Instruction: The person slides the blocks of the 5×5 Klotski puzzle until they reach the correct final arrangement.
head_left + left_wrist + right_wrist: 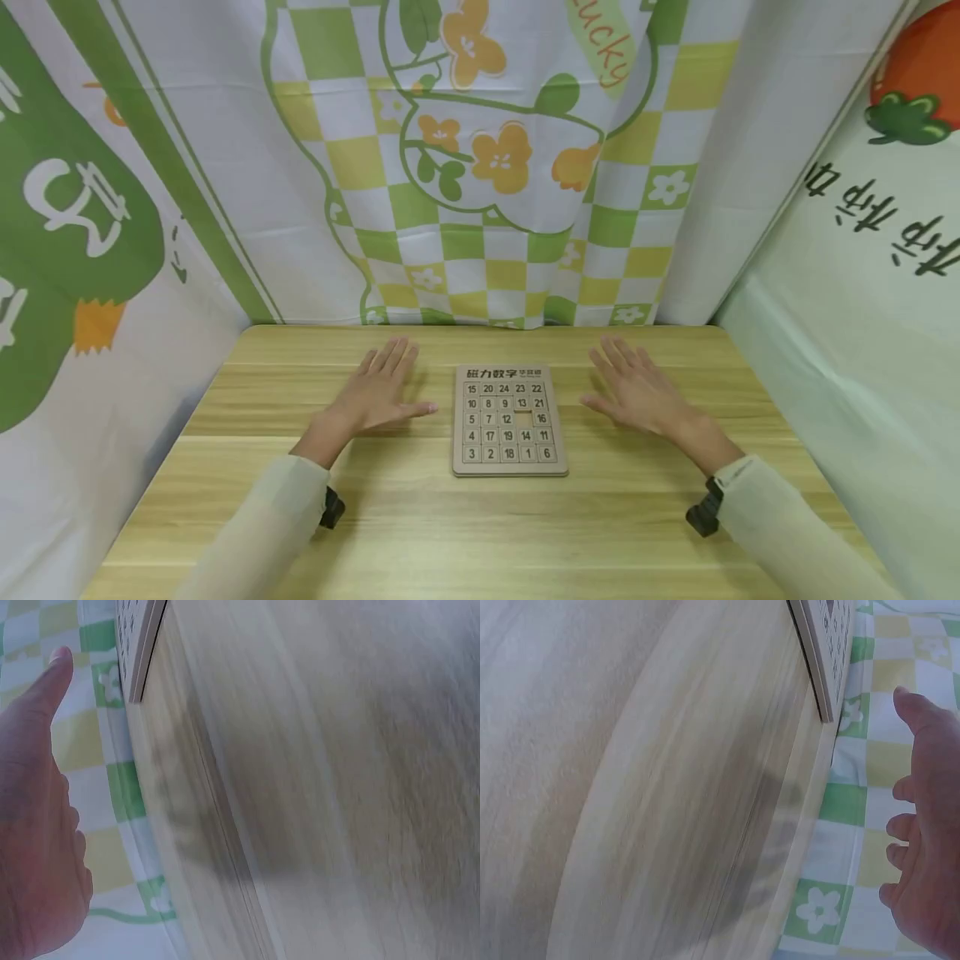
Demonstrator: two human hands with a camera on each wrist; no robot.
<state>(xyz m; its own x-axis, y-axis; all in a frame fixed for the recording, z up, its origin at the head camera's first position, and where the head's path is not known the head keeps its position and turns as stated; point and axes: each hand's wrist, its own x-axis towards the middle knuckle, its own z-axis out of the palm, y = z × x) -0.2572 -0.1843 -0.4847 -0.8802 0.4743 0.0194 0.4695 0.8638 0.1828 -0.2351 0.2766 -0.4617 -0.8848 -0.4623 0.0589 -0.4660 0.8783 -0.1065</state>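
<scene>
A wooden sliding number puzzle lies flat at the middle of the table, its numbered tiles facing up. One gap shows in the third row, between 12 and 16. To its left is my left hand, fingers straight and thumb pointing toward the board without touching it. On the other side my right hand is held the same way, apart from the board. Both wrist views show a corner of the puzzle and a shadow on the wood below each hand. Neither hand holds anything.
The wooden table reaches back to a green and yellow checked curtain. Printed white cloth hangs along the right side, and another printed cloth along the left. A dark band with a small device sits at each wrist.
</scene>
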